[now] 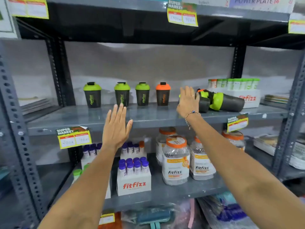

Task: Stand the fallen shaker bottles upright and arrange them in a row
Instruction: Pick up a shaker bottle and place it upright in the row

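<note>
Fallen bottles [221, 100] lie toward the shelf's [148, 116] right end; right hand [188, 100], fingers spread, should clasp one body; left hand [115, 128] hovers flat, empty.

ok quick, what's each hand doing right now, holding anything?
Left hand: open, fingers spread, holding nothing, in front of the shelf edge.
Right hand: open, at the fallen shaker bottles; no grip visible.

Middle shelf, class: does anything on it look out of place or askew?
Yes. At the right, shaker bottles lie on their sides in a pile, beside the right hand, while four shakers to the left stand upright in a row.
</note>
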Demonstrator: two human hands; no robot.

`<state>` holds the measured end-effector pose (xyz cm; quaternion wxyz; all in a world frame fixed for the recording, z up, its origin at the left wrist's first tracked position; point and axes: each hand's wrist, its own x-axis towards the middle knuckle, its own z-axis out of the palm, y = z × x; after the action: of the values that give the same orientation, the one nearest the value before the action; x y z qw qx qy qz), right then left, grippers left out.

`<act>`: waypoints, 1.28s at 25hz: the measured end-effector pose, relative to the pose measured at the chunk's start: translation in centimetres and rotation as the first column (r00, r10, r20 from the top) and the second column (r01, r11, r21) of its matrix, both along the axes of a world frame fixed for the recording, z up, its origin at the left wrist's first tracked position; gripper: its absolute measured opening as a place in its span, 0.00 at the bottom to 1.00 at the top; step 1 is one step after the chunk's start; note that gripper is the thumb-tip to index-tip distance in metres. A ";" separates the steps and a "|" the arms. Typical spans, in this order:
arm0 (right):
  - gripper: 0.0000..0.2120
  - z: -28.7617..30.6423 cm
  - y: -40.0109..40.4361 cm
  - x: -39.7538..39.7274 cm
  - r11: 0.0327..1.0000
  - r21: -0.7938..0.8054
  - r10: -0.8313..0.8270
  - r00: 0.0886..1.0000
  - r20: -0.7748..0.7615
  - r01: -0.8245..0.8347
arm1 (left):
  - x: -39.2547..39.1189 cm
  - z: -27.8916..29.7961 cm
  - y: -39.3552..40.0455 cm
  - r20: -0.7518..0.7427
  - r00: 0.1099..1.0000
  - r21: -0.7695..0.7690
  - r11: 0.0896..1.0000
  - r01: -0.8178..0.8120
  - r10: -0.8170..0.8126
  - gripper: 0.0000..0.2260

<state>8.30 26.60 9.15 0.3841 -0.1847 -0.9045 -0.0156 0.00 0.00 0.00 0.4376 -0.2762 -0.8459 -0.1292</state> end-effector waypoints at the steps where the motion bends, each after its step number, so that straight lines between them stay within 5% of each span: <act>1: 0.35 0.0 1.2 0.2 0.998 -0.037 -0.044 0.999 0.023 0.045 | 0.0 -0.7 0.1 -0.038 0.999 0.032 0.999 -0.033 0.034 0.28; 7: 0.39 -0.6 7.3 0.1 0.986 0.007 -0.162 0.939 0.302 0.167 | -0.1 -2.0 1.6 -0.185 0.978 0.054 0.995 -0.085 0.094 0.19; 14: 0.33 -0.6 7.1 -0.4 0.978 0.129 -0.192 0.951 0.242 0.164 | -0.6 -2.2 1.6 -0.207 0.966 0.043 0.988 -0.146 0.152 0.19; 22: 0.39 0.2 -3.6 -2.4 0.970 -0.150 0.183 0.981 -0.061 -0.190 | -0.3 -1.4 -2.0 -0.228 0.968 -0.109 0.985 -0.133 0.106 0.18; 26: 0.38 1.1 -11.4 -5.0 0.754 -0.444 0.388 0.873 -0.294 -0.485 | -1.0 -1.2 -8.0 -0.217 0.967 -0.096 0.983 -0.156 0.133 0.19; 32: 0.47 1.5 -23.9 -9.8 0.429 -0.680 0.473 0.789 -0.392 -0.595 | -3.4 -1.0 -18.8 -0.104 0.978 -0.016 0.983 -0.185 0.183 0.22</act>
<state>-1.51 2.68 10.65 0.3131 -0.0353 -0.7998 0.5110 -3.43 -18.85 -1.01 0.4869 -0.2085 -0.8459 -0.0629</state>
